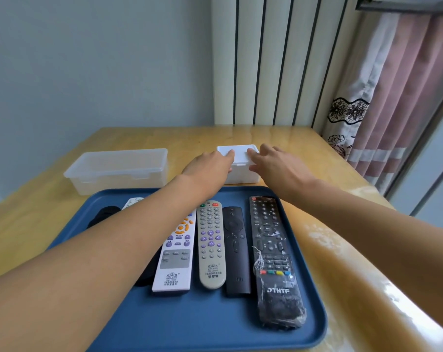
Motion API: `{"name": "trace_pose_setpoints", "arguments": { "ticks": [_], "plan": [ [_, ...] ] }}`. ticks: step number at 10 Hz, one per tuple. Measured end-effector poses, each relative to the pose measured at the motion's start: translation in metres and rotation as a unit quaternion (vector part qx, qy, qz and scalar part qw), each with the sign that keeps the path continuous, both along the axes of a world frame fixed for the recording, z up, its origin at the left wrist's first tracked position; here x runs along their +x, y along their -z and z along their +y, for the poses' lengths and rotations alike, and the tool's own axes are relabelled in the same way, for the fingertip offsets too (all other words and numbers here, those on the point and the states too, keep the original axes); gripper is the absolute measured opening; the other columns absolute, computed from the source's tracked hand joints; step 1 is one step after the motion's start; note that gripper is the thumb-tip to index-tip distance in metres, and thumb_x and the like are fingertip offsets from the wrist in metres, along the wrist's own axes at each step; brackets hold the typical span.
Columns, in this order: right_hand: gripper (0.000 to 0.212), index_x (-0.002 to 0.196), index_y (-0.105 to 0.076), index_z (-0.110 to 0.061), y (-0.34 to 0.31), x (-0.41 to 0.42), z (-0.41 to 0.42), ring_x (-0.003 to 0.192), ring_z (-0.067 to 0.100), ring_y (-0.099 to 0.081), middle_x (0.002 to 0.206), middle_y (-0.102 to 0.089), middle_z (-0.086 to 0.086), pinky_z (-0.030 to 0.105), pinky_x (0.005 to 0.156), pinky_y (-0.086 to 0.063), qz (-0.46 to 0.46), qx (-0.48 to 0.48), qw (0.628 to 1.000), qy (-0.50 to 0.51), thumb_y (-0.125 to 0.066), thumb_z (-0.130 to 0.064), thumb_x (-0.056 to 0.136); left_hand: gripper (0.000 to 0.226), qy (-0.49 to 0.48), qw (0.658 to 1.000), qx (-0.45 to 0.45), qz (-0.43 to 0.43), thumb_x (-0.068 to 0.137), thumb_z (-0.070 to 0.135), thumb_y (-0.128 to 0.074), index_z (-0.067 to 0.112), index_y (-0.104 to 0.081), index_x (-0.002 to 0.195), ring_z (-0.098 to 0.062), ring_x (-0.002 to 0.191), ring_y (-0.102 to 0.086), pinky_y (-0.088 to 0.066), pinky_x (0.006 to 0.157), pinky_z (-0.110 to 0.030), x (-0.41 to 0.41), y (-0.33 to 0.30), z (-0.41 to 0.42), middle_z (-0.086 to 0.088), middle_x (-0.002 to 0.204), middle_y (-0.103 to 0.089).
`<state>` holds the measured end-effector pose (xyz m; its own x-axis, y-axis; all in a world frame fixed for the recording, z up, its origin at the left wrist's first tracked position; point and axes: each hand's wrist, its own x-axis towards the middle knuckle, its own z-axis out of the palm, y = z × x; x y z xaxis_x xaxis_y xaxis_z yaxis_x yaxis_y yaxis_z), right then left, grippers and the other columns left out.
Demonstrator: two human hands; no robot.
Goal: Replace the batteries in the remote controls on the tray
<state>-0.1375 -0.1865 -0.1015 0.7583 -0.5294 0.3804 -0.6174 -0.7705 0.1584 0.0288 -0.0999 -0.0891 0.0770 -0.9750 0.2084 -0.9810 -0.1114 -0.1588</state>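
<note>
A blue tray holds several remotes side by side: a white one, a grey one, a slim black one and a large black one in plastic wrap. My left forearm hides part of another white remote and a black object. Behind the tray stands a small white lidded box. My left hand holds its left side, a finger on the lid and the thumb on the front. My right hand holds the right side the same way.
A clear plastic box without a lid stands on the wooden table, behind the tray's left corner. A wall and a white radiator close off the back. Pink curtains hang at the right, beside the table's edge.
</note>
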Motion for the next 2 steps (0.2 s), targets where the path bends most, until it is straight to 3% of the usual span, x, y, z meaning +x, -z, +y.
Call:
{"name": "trace_pose_setpoints", "arguments": {
  "ticks": [1, 2],
  "plan": [
    [0.045, 0.147, -0.037, -0.011, -0.002, 0.001, 0.000, 0.100, 0.031, -0.055, 0.120, -0.053, 0.012, 0.037, 0.064, -0.041, 0.014, 0.006, 1.000, 0.009, -0.040, -0.030, 0.107, 0.045, -0.002, 1.000, 0.002, 0.018, 0.110, 0.024, -0.034, 0.017, -0.029, 0.155, -0.039, 0.104, -0.061, -0.043, 0.071, -0.040, 0.000, 0.001, 0.000, -0.022, 0.118, -0.062],
    [0.049, 0.152, -0.032, -0.016, -0.012, -0.002, 0.004, 0.094, 0.026, -0.056, 0.122, -0.054, 0.009, 0.034, 0.064, -0.041, 0.007, 0.045, 0.999, 0.014, -0.039, -0.033, 0.107, 0.051, -0.015, 0.994, 0.020, 0.104, 0.109, 0.028, -0.035, 0.028, -0.025, 0.159, -0.039, 0.116, -0.057, -0.050, 0.089, -0.044, 0.004, -0.004, 0.005, -0.021, 0.135, -0.056]
  ]
}}
